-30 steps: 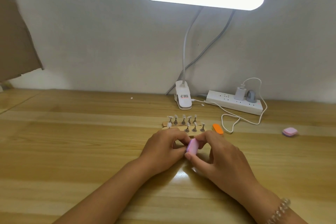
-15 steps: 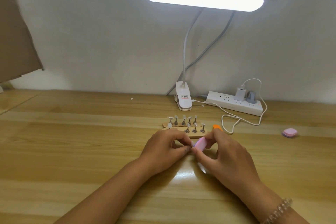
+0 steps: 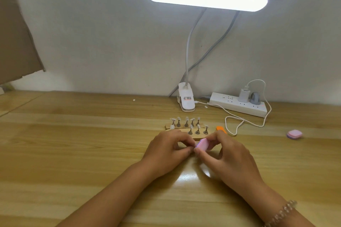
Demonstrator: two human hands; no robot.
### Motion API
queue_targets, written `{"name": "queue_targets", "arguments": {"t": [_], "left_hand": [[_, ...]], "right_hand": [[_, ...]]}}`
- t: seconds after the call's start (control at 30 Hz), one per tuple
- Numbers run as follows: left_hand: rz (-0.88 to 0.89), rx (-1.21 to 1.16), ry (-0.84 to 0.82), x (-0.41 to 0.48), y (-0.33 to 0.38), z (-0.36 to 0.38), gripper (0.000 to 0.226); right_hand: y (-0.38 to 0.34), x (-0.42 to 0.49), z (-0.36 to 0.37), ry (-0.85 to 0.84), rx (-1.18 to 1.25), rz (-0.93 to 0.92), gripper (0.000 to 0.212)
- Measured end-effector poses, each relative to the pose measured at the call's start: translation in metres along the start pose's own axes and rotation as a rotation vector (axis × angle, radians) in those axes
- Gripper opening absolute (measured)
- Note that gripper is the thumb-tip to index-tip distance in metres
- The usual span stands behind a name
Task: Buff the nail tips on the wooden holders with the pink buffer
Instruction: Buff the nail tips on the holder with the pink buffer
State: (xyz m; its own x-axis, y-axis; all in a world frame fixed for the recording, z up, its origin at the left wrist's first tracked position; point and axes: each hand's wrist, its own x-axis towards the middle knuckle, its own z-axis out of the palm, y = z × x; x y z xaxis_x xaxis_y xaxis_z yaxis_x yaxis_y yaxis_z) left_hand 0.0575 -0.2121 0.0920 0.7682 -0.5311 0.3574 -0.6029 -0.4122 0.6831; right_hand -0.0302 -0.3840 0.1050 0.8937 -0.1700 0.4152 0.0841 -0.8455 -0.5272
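- The right hand point(image 3: 227, 156) holds the pink buffer point(image 3: 203, 144) between thumb and fingers, just below the middle of the frame.
- The left hand point(image 3: 166, 150) has its fingers curled and pinched together, right at the buffer's left edge.
- What the left hand pinches is hidden. I think it is one nail tip, taken off its row.
- The wooden holders point(image 3: 182, 130) lie on the table point(image 3: 73, 153), just above the hands in the frame. More nail tips point(image 3: 198, 126) stand on them on little metal posts.
- To buff well, I think the left hand must keep the tiny tip very still.
- The buffer should rub lightly, with short strokes, flat on the tip.
- Pushing hard could make the tip slip away or pop out of the fingers.
- The hands should stay low, so a dropped tip does not roll far.
- Another pink buffer point(image 3: 294, 134) lies at the right side of the frame, and an orange one point(image 3: 220, 128) peeks out above the right hand.
- The white clip lamp point(image 3: 186, 102) has a small label with a red mark. The words are too tiny to read.
- I see no words I can read on the power strip point(image 3: 238, 106).
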Motion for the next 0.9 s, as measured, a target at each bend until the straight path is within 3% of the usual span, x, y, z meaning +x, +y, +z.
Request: {"name": "queue_targets", "arguments": {"t": [0.2,0.37,0.5,0.63,0.77,0.9], "left_hand": [[-0.019,-0.008,-0.016,0.0008,-0.0013,0.0003,0.012],[0.001,0.048,-0.005,0.0004,-0.0001,0.001,0.01],[-0.01,0.021,0.01,0.0005,-0.0001,0.001,0.013],[0.004,0.032,0.015,0.0012,0.0014,0.0004,0.014],[-0.011,0.027,0.015,0.0007,0.0019,0.0001,0.016],[-0.028,0.032,0.02,0.0017,0.0016,0.0007,0.019]], "right_hand": [[-0.0046,-0.0049,0.0025,-0.067,-0.059,-0.105,0.034],[0.001,0.0004,0.0001,0.024,-0.035,-0.009,0.029],[-0.0044,-0.0055,0.0019,-0.057,-0.068,-0.08,0.036],[-0.0007,-0.0003,0.0002,-0.003,-0.06,0.013,0.033],[-0.0032,-0.0044,0.0022,-0.063,-0.124,-0.061,0.039],[0.0001,-0.0016,0.0011,-0.007,-0.1,0.025,0.038]]}}
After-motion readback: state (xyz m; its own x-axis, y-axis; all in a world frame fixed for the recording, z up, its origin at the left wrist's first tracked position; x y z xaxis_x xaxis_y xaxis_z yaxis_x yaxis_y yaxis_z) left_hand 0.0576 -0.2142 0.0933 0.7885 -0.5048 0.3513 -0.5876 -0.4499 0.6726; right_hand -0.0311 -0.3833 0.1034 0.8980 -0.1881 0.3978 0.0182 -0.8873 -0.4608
